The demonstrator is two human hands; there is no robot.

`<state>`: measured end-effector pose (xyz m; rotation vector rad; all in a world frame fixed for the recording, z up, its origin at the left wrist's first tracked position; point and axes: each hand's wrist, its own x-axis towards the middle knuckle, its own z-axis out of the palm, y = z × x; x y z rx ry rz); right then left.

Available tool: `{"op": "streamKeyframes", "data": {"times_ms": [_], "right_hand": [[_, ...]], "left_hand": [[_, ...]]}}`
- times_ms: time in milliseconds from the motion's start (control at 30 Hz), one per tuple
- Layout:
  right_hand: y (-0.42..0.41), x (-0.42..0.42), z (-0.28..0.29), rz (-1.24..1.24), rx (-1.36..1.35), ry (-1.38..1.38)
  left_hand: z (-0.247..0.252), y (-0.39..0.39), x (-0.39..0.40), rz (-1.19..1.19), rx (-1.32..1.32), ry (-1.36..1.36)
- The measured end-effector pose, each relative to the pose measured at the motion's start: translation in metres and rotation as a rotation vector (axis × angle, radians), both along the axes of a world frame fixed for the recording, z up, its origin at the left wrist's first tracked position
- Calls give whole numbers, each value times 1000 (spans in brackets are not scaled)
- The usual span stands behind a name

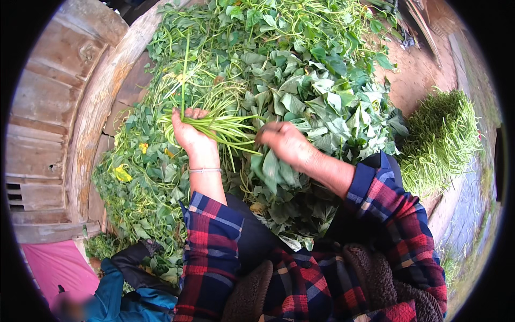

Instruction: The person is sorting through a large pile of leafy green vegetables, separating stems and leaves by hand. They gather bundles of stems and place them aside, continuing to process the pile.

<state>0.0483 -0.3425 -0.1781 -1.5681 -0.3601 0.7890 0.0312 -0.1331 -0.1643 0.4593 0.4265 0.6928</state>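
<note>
My left hand [193,131] is closed around a loose bunch of slender green leaf stems [229,125], their ends pointing toward my right hand. One long stem [185,72] rises upright out of that grip. My right hand [287,145], slightly blurred, has curled fingers at the tips of the bunch. Broad green leaves [275,169] hang from beneath its palm; whether a stem is also pinched there is hidden. Below both hands spreads a large heap of leafy vines [161,193], apparently sweet potato. A pile of broad leaves [318,96] lies just beyond my right hand.
To the right stands a dense stack of cut green stems [438,145]. A wooden plank wall [48,112] and a rough log [100,104] border the left. Another person in a teal sleeve [110,290] sits at lower left, near a pink cloth [60,265].
</note>
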Motion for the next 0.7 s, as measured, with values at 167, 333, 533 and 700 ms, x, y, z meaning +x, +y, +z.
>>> {"op": "streamKeyframes", "data": {"times_ms": [167,333,533,700], "right_hand": [[-11,13,5,-238,165,624],[-23,7,2,332,-47,66],[-10,4,-9,132,-5,-487],[-2,-5,-20,142,-136,-609]], "left_hand": [[8,-2,2,85,18,-10],[16,20,-5,159,19,27],[20,9,-5,154,8,53],[19,-4,-1,112,-3,85]]}}
